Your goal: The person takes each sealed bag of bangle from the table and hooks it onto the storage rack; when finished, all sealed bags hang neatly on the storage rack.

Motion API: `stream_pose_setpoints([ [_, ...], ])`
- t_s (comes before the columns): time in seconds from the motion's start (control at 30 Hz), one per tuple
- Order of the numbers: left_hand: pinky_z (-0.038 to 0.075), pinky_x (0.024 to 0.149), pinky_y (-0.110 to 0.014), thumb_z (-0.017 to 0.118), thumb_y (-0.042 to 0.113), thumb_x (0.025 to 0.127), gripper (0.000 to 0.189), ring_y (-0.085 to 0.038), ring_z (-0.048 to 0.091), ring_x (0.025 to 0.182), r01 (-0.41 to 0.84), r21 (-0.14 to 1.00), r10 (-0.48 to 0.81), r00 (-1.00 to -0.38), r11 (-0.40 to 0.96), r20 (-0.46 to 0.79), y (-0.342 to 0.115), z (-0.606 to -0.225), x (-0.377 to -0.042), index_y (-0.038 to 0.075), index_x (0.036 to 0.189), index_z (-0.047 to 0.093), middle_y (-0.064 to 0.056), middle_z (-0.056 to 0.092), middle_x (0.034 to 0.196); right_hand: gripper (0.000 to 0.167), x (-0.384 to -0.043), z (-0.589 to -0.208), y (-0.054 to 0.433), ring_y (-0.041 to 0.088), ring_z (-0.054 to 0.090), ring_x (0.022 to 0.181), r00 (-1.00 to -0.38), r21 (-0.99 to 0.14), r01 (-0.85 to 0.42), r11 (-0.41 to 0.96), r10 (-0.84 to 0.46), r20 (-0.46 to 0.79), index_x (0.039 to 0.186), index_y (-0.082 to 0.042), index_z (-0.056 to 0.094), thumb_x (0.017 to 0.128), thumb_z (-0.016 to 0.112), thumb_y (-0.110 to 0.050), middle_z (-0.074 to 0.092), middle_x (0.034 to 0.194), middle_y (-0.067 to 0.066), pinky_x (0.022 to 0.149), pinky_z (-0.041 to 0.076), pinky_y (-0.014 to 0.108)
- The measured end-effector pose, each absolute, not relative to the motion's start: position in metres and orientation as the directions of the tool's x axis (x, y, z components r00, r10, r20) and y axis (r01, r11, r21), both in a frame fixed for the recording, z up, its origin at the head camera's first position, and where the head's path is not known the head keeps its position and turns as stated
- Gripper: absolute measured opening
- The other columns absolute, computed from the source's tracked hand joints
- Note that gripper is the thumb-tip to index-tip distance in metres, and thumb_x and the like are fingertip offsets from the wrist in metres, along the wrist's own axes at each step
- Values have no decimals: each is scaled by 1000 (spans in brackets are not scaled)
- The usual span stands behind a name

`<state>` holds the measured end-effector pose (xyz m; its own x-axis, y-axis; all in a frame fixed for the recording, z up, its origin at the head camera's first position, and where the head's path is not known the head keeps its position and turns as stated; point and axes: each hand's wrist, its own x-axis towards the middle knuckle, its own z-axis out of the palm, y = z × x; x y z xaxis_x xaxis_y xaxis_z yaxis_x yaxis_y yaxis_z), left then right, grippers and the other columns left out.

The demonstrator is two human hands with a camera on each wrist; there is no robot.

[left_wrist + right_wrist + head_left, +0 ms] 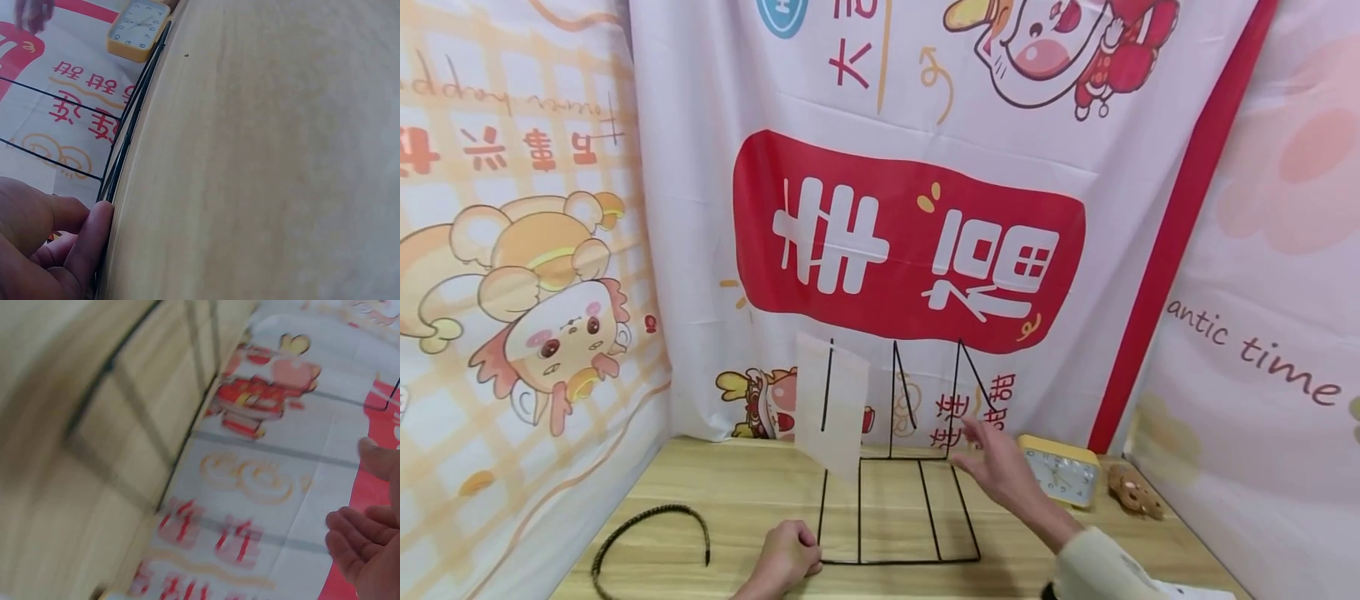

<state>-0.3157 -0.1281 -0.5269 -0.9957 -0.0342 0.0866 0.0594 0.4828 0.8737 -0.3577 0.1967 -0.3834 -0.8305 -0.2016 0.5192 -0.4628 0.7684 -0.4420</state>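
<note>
A black wire rack [860,517] stands on the table, its flat base toward me and several bent uprights at the back. My left hand [786,557] pinches the base's front left corner; in the left wrist view, thumb and finger of that hand [44,244] close on the wire [128,125]. Beside the rack's right upright is my right hand [1003,471], fingers loosely bent. In the right wrist view this hand [375,544] has thumb and fingers apart, with nothing between them. A pale sheet [850,408] appears at the left upright; how it is held cannot be told.
On the wooden table [760,475], a dark braided headband [647,510] lies at the left. A yellow alarm clock [1060,475] stands at the back right, next to a small brown spotted object [1135,492]. Printed cloth [700,250] hangs behind and along both sides.
</note>
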Motion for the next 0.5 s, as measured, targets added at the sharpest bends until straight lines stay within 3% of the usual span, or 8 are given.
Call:
stream_pose_setpoints([
  [0.13, 54, 54, -22, 69, -6, 78, 18, -10, 62, 60, 51, 874, -43, -996, 483, 82, -129, -526, -315, 4, 73, 55, -6, 56, 71, 58, -338, -395, 250, 27, 65, 97, -862, -322, -371, 871, -195, 467, 123, -4, 60, 76, 83, -28, 68, 107, 11, 80, 56, 45],
  [0.33, 54, 53, -20, 66, -8, 76, 15, -11, 62, 59, 82, 881, -46, -992, 465, 117, -126, -521, -316, 3, 72, 57, -6, 57, 72, 62, -323, -408, 353, 37, 63, 88, -884, -315, -243, 917, -76, 461, 117, 6, 56, 74, 84, -28, 66, 101, 22, 73, 53, 52],
  [0.5, 54, 54, -20, 66, -9, 76, 15, -11, 63, 59, 91, 883, -38, -992, 461, 123, -123, -522, -317, 3, 73, 57, -5, 57, 72, 89, -311, -424, 425, 46, 61, 88, -990, -350, 34, 936, 80, 118, 111, 19, 51, 72, 79, -55, 61, 97, 33, 73, 53, 53],
])
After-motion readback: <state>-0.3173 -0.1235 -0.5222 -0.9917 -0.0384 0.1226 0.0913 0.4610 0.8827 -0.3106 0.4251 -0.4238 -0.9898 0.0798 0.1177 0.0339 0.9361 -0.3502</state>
